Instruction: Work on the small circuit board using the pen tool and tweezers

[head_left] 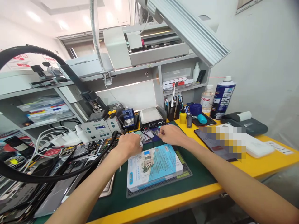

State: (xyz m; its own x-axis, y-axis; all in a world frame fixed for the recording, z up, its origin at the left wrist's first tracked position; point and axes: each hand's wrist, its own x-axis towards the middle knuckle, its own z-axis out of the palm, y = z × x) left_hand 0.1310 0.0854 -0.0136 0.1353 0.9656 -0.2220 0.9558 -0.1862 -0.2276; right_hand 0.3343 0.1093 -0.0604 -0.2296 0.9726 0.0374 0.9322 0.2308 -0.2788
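My left hand [129,143] is closed above the left edge of a blue and white book-like pack [161,174]. Its fingers are at a small pale round spool [139,134], and what they grip is mostly hidden. Across from it, my right hand [172,136] pinches a thin, dark pointed tool [154,133] directed toward the left hand; its exact kind is unclear. A small circuit board [147,162] with a blue-topped connector lies on the pack. Beneath the pack is a grey patterned mat [187,171].
Phones and phone parts [60,189] crowd the left. Behind stand a soldering station [128,119], a hot plate [150,115] and a pen holder [173,110]. A thick black hose [25,177] loops at left. A tablet-like screen [210,143] and spray can [221,98] are right.
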